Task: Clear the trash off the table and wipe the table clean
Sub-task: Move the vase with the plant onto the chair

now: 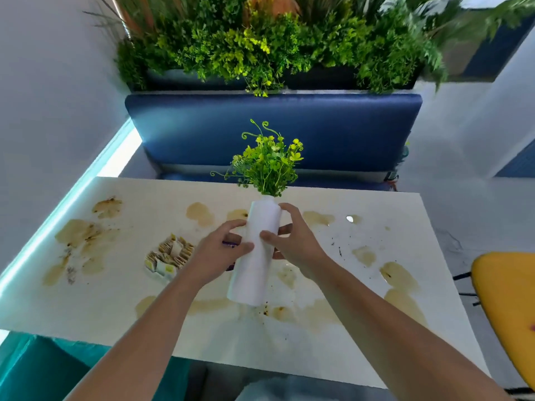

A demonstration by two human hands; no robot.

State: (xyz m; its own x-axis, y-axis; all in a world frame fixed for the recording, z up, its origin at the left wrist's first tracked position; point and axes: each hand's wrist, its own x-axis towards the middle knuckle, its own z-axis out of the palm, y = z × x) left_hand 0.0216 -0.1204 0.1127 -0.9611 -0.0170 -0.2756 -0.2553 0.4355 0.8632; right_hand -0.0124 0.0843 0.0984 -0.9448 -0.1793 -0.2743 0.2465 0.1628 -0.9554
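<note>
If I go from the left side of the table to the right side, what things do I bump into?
brown stains → pile of small packets → left hand → white vase with green sprigs → right hand → more stains → yellow chair, past the table's edge.

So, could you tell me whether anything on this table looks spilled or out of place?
Yes. Brownish spill stains blotch much of the white table, with dark crumbs towards the right. A heap of small packets lies left of the white vase that the left hand and right hand grip.
</note>
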